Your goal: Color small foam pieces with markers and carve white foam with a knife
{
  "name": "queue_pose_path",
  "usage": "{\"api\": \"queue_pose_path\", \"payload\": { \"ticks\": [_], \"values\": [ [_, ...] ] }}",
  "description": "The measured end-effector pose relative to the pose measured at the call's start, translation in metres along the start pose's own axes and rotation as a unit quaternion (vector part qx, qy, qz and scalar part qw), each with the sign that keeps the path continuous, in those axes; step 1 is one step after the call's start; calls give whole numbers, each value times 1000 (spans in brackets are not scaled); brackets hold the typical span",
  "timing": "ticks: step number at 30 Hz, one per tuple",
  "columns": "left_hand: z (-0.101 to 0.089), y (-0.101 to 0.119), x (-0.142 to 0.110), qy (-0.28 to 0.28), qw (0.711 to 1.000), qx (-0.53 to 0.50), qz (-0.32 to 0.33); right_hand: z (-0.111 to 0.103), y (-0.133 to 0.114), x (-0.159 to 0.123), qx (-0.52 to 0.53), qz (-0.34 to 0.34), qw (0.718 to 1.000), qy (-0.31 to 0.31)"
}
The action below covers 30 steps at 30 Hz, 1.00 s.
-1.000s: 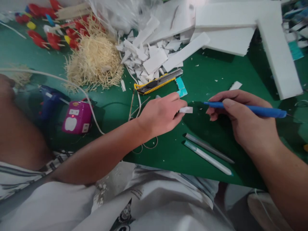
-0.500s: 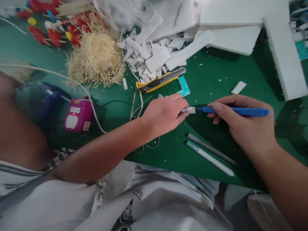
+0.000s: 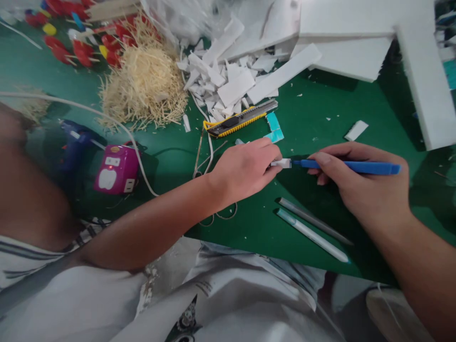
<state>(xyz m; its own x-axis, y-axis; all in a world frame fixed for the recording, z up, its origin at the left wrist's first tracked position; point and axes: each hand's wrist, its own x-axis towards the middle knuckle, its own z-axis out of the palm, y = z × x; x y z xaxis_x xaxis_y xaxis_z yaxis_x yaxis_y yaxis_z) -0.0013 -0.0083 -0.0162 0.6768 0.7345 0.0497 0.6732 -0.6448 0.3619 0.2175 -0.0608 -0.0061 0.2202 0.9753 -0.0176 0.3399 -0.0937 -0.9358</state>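
Your left hand [image 3: 245, 166], in the head view, is closed in a pinch around a white piece [image 3: 284, 163], its end projecting past your fingertips. Your right hand [image 3: 374, 185] grips a blue pen [image 3: 370, 167], tip at that end; contact cannot be told. Some cutting appears done: scraps [image 3: 235, 88] lie beyond the cutter [image 3: 238, 121]. Pen work appears under way; what remains cannot be told.
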Motion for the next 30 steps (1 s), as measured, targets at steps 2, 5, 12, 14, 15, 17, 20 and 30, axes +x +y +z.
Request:
{"api": "queue_pose_path", "payload": {
  "ticks": [2,5,12,14,15,17,20,30],
  "values": [
    [-1,1,0,-5,1000,1,-4,0,0,0,6,3,1000,-4],
    [-1,2,1,-14,1000,2,-11,-1,0,0,-15,3,1000,-20],
    [-1,2,0,-7,1000,2,-6,0,1,1,-11,0,1000,-17],
    [-1,2,1,-12,1000,2,-8,1,0,1,-15,-2,1000,-14],
    [-2,2,1,-14,1000,3,-10,1,0,1,-10,-2,1000,-4],
    [-1,2,1,-14,1000,4,-11,2,-2,1,-2,-3,1000,6],
    [-1,3,2,-12,1000,4,-9,1,-4,0,-22,0,1000,-9],
    [-4,5,3,-36,999,8,-29,2,-9,-6,-82,33,996,7]
  ]
}}
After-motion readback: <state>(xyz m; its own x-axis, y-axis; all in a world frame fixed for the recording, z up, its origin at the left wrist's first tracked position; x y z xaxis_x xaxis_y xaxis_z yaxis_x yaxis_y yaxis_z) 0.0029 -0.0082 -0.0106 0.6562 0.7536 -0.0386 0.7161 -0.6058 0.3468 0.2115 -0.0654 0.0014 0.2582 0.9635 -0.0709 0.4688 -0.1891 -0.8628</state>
